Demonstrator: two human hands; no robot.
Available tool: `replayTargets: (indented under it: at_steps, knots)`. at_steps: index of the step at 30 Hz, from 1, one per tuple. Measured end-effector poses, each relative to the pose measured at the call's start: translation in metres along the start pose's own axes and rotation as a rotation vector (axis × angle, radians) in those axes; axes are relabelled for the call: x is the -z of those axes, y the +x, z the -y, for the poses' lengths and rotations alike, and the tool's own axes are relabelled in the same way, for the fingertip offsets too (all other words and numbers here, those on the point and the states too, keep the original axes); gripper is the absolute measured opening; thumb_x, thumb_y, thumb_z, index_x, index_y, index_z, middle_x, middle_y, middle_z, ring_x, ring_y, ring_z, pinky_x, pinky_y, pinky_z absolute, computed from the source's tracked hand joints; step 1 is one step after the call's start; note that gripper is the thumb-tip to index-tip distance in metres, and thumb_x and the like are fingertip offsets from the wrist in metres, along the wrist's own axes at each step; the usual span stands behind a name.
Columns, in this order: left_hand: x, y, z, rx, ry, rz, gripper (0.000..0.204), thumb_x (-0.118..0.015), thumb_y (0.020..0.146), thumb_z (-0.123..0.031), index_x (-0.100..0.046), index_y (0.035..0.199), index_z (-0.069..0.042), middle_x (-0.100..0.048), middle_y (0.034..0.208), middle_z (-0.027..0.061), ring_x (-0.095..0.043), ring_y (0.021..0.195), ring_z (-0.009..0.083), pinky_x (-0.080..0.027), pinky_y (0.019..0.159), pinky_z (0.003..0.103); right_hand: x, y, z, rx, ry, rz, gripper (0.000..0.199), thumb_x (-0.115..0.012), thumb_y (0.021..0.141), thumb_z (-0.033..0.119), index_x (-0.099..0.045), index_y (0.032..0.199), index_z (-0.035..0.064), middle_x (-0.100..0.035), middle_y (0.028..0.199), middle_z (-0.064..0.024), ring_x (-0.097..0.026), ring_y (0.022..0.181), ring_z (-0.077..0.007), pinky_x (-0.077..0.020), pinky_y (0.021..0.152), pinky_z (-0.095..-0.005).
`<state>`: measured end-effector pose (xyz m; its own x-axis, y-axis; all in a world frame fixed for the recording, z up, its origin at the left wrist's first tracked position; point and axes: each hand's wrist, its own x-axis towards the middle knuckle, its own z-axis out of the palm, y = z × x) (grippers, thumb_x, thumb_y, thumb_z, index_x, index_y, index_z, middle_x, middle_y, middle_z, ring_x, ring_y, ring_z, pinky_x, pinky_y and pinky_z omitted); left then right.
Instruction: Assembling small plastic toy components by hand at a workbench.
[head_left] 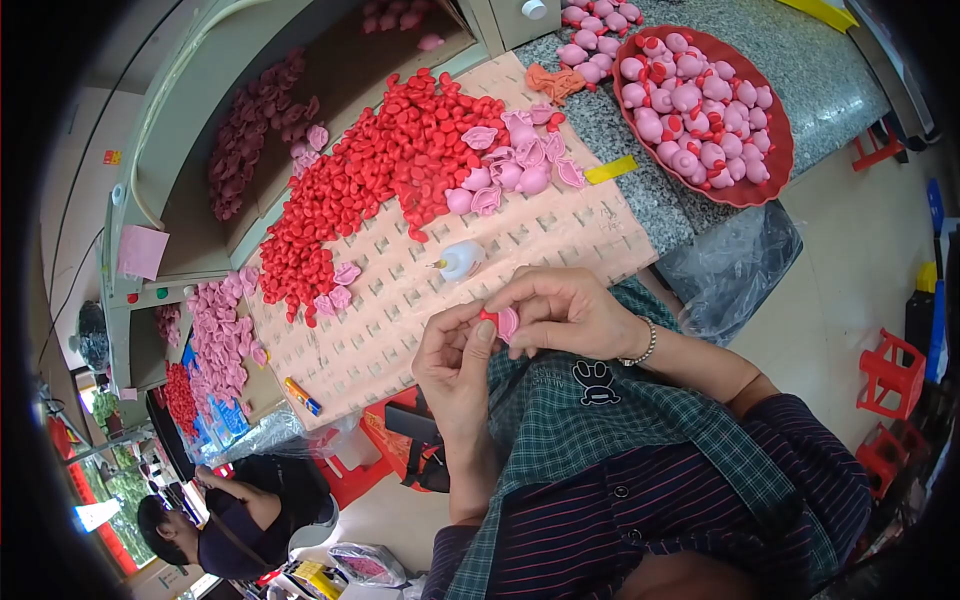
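Close to my apron, my left hand [455, 360] pinches a small red rubbery piece [489, 317] between thumb and fingers. My right hand [570, 312], with a bracelet at its wrist, has its thumb and fingers closed on a pink cupped piece [508, 323]. The two pieces touch, though the fingers hide exactly how they join. Just beyond my hands, a white squeeze bottle [462, 261] with a thin tip lies on the perforated board [385, 310]. A large heap of red pieces [385, 150] covers the board's far side, beside a cluster of pink shells [520, 160].
At far right a red bowl [784, 150] holds pink round figures with red parts. A grey open-fronted cabinet [180, 130] borders the left. More pink pieces [218, 340] and a yellow-blue tube [302, 396] lie near it. Another person [235, 535] sits at lower left; red stools [890, 375] stand right.
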<state>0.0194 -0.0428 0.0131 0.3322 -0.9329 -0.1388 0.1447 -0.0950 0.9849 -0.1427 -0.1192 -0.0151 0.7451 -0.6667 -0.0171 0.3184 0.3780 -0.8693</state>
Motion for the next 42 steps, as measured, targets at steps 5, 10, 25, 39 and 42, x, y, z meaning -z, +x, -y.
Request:
replayTargets:
  at_steps: [5, 10, 25, 39, 42]
  knots:
    - [-0.001, -0.002, -0.003, 0.018, -0.002, -0.040, 0.017, -0.065, 0.091, 0.004, -0.062, 0.107, 0.005, -0.068, 0.092, 0.0077, -0.062, 0.080, 0.0071, -0.049, 0.071, 0.018, 0.002, 0.002, -0.016, 0.138, 0.055, 0.051, 0.030, -0.069, 0.085, -0.009, -0.060, 0.112, -0.0013, -0.059, 0.106, -0.0077, -0.064, 0.098, -0.0117, -0.0544, 0.083, -0.0248]
    - [-0.003, -0.004, -0.004, -0.011, 0.003, -0.035, 0.012, -0.066, 0.090, 0.004, -0.064, 0.102, 0.004, -0.067, 0.094, 0.0079, -0.061, 0.082, 0.0071, -0.049, 0.071, 0.019, -0.005, 0.001, -0.010, 0.146, -0.013, 0.012, 0.027, -0.070, 0.085, -0.006, -0.060, 0.109, -0.0015, -0.060, 0.105, -0.0064, -0.063, 0.095, -0.0102, -0.0549, 0.084, -0.0254]
    - [-0.013, -0.009, -0.010, -0.218, 0.158, -0.030, 0.019, -0.065, 0.089, 0.004, -0.062, 0.107, 0.003, -0.059, 0.105, 0.0126, -0.061, 0.087, 0.0148, -0.049, 0.076, 0.024, -0.007, 0.002, -0.005, 0.125, -0.014, -0.070, 0.026, -0.064, 0.091, -0.002, -0.058, 0.117, -0.0011, -0.064, 0.100, -0.0056, -0.066, 0.092, -0.0124, -0.0558, 0.080, -0.0258]
    - [-0.015, 0.000, 0.003, -0.406, 0.379, -0.047, 0.029, -0.071, 0.083, 0.006, -0.068, 0.110, 0.000, -0.060, 0.110, 0.0145, -0.062, 0.096, 0.0204, -0.053, 0.079, 0.028, -0.014, 0.000, -0.007, 0.117, 0.148, -0.140, 0.027, -0.055, 0.099, 0.006, -0.056, 0.125, -0.0007, -0.064, 0.104, -0.0080, -0.064, 0.088, -0.0119, -0.0521, 0.073, -0.0244]
    - [-0.010, 0.001, 0.010, -0.487, 0.463, -0.030, 0.025, -0.072, 0.083, 0.004, -0.069, 0.108, 0.000, -0.061, 0.116, 0.0170, -0.062, 0.101, 0.0223, -0.052, 0.085, 0.031, -0.020, -0.003, -0.002, 0.195, 0.051, -0.205, 0.031, -0.053, 0.099, 0.001, -0.054, 0.129, -0.0046, -0.063, 0.111, -0.0110, -0.065, 0.097, -0.0138, -0.0546, 0.081, -0.0267]
